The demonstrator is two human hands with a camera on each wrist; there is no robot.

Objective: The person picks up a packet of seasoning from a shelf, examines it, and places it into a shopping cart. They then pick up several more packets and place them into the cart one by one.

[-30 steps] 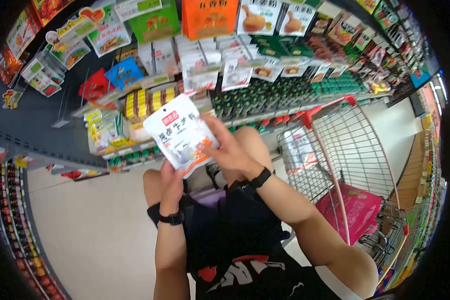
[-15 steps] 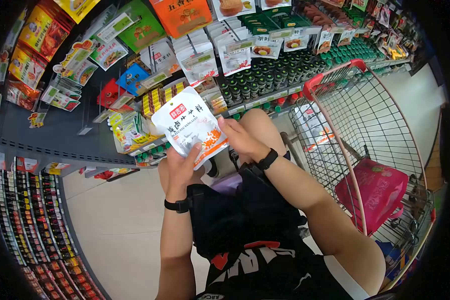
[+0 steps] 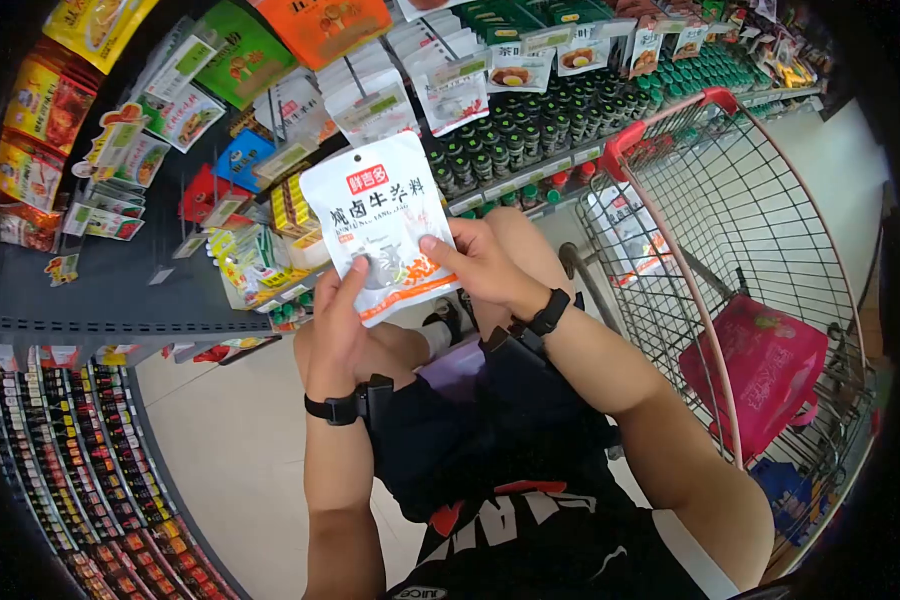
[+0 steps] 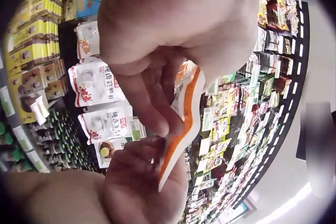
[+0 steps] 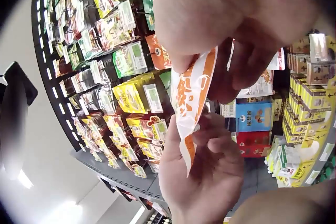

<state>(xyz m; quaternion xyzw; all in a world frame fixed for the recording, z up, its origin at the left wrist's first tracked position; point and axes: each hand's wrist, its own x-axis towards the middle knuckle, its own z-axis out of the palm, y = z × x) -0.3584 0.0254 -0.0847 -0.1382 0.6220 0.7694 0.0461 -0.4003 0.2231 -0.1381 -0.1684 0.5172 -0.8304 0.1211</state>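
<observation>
A white seasoning pouch (image 3: 380, 215) with black lettering, a red label and an orange lower band is held up in front of the knees, its printed face toward the head camera. My left hand (image 3: 338, 325) pinches its lower left side, thumb on the front. On the right side, my right hand (image 3: 485, 262) grips it the same way, with the thumb over the orange print. Both wrist views show the pouch (image 4: 184, 113) edge-on, fingers curled behind it.
A shopping cart (image 3: 715, 240) stands at the right, holding a similar white pouch (image 3: 628, 235) and a pink bag (image 3: 755, 370). Ahead, a shelf carries hanging seasoning packets (image 3: 370, 100) and dark small bottles (image 3: 530, 140). Another stocked shelf (image 3: 80, 470) lies at lower left.
The pouch has come upright and squarer to the head camera. Both thumbs now lie on its front. The head view has shifted, bringing the cart and left shelf further into sight.
</observation>
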